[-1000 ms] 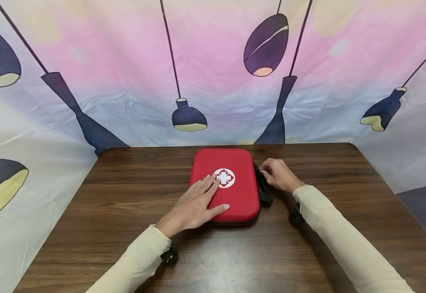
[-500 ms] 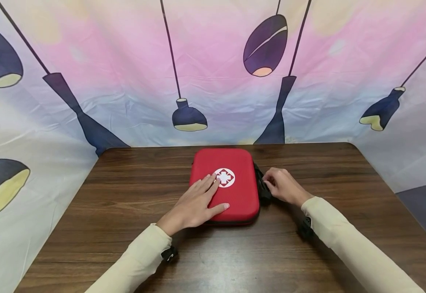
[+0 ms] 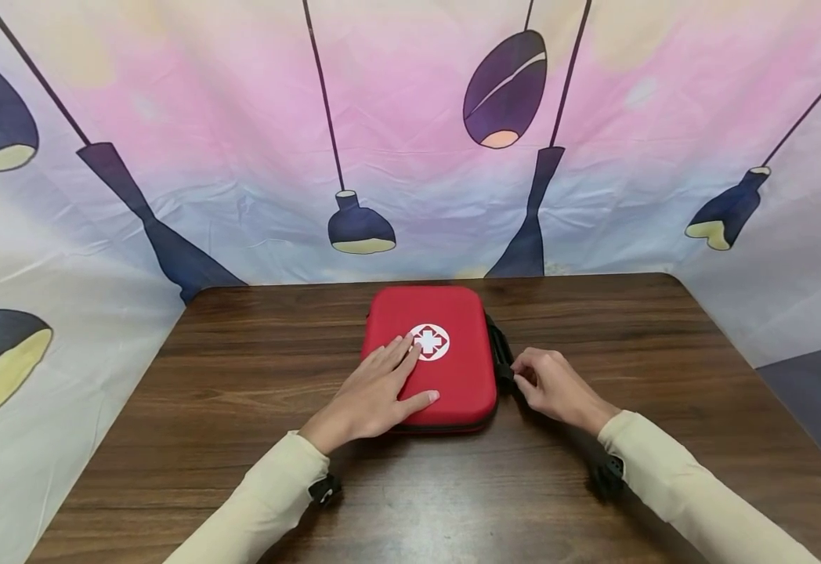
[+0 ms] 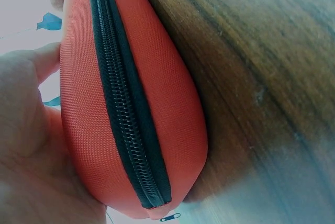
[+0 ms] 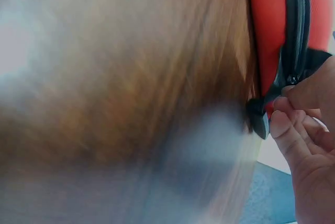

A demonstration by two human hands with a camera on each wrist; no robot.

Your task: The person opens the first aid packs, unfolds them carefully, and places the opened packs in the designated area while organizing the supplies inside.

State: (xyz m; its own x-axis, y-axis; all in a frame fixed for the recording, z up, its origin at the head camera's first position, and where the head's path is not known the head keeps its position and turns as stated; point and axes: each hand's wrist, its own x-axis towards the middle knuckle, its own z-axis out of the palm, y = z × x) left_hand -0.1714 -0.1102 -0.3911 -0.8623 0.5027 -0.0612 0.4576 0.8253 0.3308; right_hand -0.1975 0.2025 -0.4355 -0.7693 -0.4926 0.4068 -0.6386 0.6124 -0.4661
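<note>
A red zippered first-aid case (image 3: 456,309) with a white cross emblem lies flat on the table in the head view. My left hand (image 3: 375,395) rests on its lid with straight, spread fingers. At the case's right side, by a black carry strap (image 3: 500,345), my right hand (image 3: 555,388) pinches the zipper pull between thumb and fingertips. The right wrist view shows the zipper slider (image 5: 292,79) at those fingertips, which mostly hide the pull. In the left wrist view the near side's black zipper (image 4: 120,93) looks closed, and a small metal pull (image 4: 170,217) hangs beyond it.
The case stands on a dark wood-grain table (image 3: 255,352). Behind the table's back edge hangs a cloth backdrop (image 3: 424,157) printed with lamps. A dark wrist strap device (image 3: 608,474) sits under the right sleeve.
My right hand has moved along the case's right side toward the near corner, with the zipper pull. The left hand has stayed on the lid.
</note>
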